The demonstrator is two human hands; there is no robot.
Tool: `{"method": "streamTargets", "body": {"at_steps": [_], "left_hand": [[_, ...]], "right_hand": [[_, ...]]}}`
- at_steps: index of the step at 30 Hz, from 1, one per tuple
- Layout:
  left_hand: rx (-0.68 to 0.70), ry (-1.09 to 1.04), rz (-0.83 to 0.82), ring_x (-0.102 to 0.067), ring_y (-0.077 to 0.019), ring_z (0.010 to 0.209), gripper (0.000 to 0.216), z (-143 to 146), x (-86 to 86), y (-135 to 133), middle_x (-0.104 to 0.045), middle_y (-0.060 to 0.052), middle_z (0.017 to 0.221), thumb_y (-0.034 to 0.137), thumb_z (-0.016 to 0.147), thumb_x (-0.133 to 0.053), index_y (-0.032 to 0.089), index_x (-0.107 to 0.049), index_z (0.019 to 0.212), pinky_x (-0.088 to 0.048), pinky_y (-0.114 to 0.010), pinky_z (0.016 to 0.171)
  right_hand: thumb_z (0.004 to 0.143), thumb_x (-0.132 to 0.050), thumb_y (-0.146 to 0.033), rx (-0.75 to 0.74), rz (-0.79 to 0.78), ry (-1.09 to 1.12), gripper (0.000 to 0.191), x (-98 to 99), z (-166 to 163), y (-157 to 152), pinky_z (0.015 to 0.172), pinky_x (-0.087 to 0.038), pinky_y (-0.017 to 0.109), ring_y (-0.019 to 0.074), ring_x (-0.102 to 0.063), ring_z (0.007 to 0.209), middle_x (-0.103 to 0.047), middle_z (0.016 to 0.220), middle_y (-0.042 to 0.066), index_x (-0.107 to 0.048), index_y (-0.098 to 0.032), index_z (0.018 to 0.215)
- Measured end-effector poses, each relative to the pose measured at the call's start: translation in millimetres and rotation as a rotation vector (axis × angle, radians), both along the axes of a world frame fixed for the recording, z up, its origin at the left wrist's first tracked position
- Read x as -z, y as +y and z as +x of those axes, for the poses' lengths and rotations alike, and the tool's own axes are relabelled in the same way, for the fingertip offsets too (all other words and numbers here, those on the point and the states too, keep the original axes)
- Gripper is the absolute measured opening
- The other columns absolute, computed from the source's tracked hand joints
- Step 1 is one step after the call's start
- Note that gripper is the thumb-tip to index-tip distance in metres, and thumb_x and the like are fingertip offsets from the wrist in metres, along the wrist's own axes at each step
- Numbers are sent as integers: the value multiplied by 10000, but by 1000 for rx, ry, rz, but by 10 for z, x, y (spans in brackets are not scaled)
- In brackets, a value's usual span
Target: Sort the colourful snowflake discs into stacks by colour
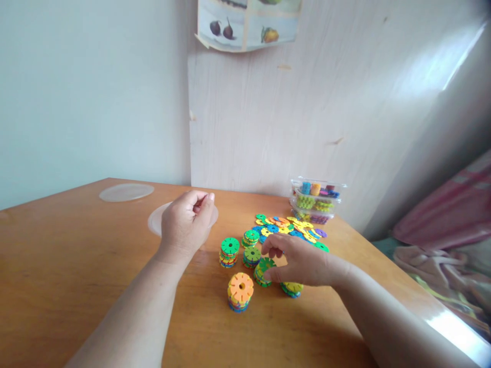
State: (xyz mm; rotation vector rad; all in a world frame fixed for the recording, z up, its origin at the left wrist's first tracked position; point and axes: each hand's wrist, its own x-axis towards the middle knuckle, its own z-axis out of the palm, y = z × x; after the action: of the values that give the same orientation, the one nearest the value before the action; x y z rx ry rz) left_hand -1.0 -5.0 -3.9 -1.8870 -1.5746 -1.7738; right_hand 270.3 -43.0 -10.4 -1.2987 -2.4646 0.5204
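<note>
My left hand is closed in a loose fist above a translucent round lid, thumb against the curled fingers. Its inside is hidden, so I cannot tell what it holds. My right hand is open, thumb and bent fingers apart, over a green-topped stack of notched plastic discs; whether the thumb touches it is unclear. Partly under that hand is a yellow-topped stack. Close by stand an olive-topped stack, a bright green-topped stack, a smaller green-and-yellow stack and, nearest me, an orange-topped stack.
Loose coloured discs lie spread behind my right hand. Clear plastic boxes with colourful pieces stand at the table's back right. Another round lid lies back left. Pink cloth is beyond the table's right edge.
</note>
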Motion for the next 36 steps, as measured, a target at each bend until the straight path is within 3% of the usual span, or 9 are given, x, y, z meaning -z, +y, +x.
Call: {"method": "streamTargets", "body": {"at_steps": [3,6,9,13,17,24,30,36], "left_hand": [[-1,1,5,-606,-129,657,253,-2,-4,-3,-651,33,683,422,925,-605,217,-695,808,-413,-253,650],[6,-2,10,-597,-128,643,251,0,-11,-9,-646,35,671,413,924,-606,215,-692,798,-414,-252,644],[14,-7,13,-583,-124,627,244,4,-14,-8,-639,38,661,404,922,-610,214,-692,795,-414,-250,639],[10,-6,16,-579,-119,622,231,-1,-4,7,-637,44,657,406,920,-622,217,-699,813,-406,-246,628],[7,0,11,-590,-122,635,229,-10,9,15,-646,42,670,407,923,-622,219,-699,818,-409,-246,632],[-12,4,16,-587,-127,628,224,-14,18,24,-653,39,675,409,922,-623,224,-707,827,-420,-249,636],[-21,-4,7,-602,-137,646,241,0,9,5,-670,29,694,426,916,-622,221,-719,835,-422,-255,643],[-18,1,-5,-610,-146,655,252,-6,17,9,-674,24,701,445,915,-618,223,-720,854,-427,-259,652]], "right_hand": [[808,-737,-450,73,26,16,314,22,108,102,705,-450,297,186,-606,833,-672,947,25,-660,-222,1011],[846,-655,-352,296,121,-19,153,87,376,325,619,-403,292,175,-581,723,-654,803,15,-652,-213,909],[828,-635,-289,447,158,-101,109,187,681,531,640,-406,300,190,-600,739,-678,809,34,-660,-200,885],[811,-679,-355,411,109,-169,220,306,868,635,718,-434,313,220,-637,843,-725,960,66,-707,-197,961],[803,-688,-384,357,107,-201,285,352,781,634,730,-426,310,229,-637,889,-733,1028,64,-730,-215,1029],[833,-589,-277,346,64,-219,172,298,696,624,652,-386,290,190,-603,729,-714,772,25,-744,-205,809],[743,-648,-214,297,95,-207,153,266,724,607,690,-403,286,201,-606,786,-730,848,23,-760,-225,847],[800,-642,-284,366,116,-197,122,269,687,601,643,-375,277,185,-592,716,-684,720,12,-723,-219,736]]}}
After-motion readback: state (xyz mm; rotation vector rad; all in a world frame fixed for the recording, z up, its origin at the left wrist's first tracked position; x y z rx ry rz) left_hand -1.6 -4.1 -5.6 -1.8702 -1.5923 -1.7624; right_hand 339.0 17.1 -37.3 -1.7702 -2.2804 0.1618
